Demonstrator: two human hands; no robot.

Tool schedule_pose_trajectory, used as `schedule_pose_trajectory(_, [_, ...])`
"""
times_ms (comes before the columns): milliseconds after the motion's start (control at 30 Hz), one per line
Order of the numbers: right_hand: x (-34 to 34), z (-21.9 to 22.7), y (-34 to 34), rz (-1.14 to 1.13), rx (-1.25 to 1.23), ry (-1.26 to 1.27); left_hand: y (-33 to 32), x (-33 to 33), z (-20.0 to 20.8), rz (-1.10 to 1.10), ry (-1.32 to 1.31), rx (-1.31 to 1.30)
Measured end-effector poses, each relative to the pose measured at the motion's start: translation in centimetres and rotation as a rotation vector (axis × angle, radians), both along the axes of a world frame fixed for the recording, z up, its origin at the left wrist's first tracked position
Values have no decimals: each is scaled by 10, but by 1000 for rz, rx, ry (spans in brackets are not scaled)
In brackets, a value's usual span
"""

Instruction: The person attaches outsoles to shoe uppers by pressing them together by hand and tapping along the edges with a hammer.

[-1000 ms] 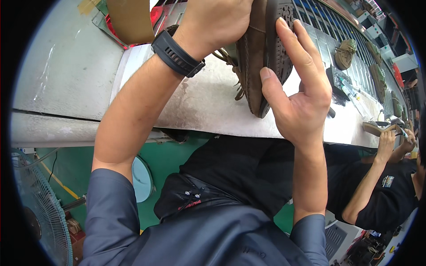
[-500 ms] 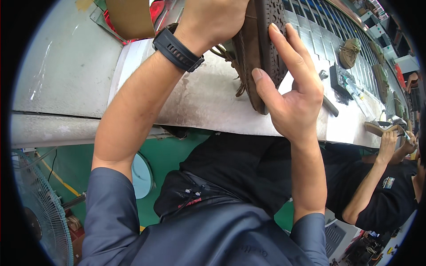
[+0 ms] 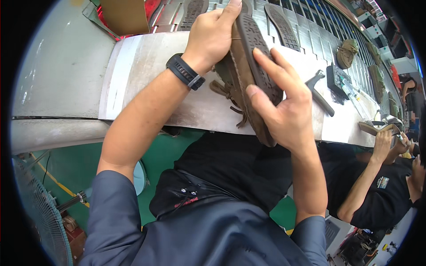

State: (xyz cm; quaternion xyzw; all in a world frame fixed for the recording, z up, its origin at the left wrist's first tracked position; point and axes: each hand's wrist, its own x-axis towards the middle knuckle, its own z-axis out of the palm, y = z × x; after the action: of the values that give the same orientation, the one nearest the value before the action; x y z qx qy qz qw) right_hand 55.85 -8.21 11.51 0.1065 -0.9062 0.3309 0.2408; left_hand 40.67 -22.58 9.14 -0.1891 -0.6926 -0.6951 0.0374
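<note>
A brown lace-up shoe (image 3: 242,77) is tilted on its side above the bench's near edge, its dark treaded sole facing right and its laces hanging to the left. My left hand (image 3: 208,40), with a black watch on the wrist, is closed around the far end of the shoe. My right hand (image 3: 288,108) grips the nearer part, thumb on the side edge and fingertips against the tread. The palm side of my left hand is hidden.
Loose dark soles (image 3: 284,29) lie on the slatted metal conveyor beyond the white bench sheet (image 3: 146,66). To the right are a hammer (image 3: 320,95), a black block (image 3: 336,82) and another shoe (image 3: 347,53). A co-worker's hand (image 3: 382,142) holds a sole; a fan (image 3: 37,217) stands at left.
Both hands have brought the shoe nearer to me and tilted it, so more of the tread shows. The soles on the conveyor and the hammer have come into fuller view.
</note>
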Motion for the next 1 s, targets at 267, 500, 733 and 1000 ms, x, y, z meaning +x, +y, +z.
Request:
schedule_pose_trajectory(267, [10,-11,6,66,-80,-120,-6,4,-13,-25,-24,-35])
schedule_pose_trajectory(500, [4,-13,14,117,-95,-126,-8,6,-12,-15,-6,-101])
schedule_pose_trajectory(733, [7,-19,33,136,-188,-248,-9,3,-14,10,45,-163])
schedule_pose_trajectory(1000, [59,-47,42,130,-830,-392,-7,0,-18,19,21,-182])
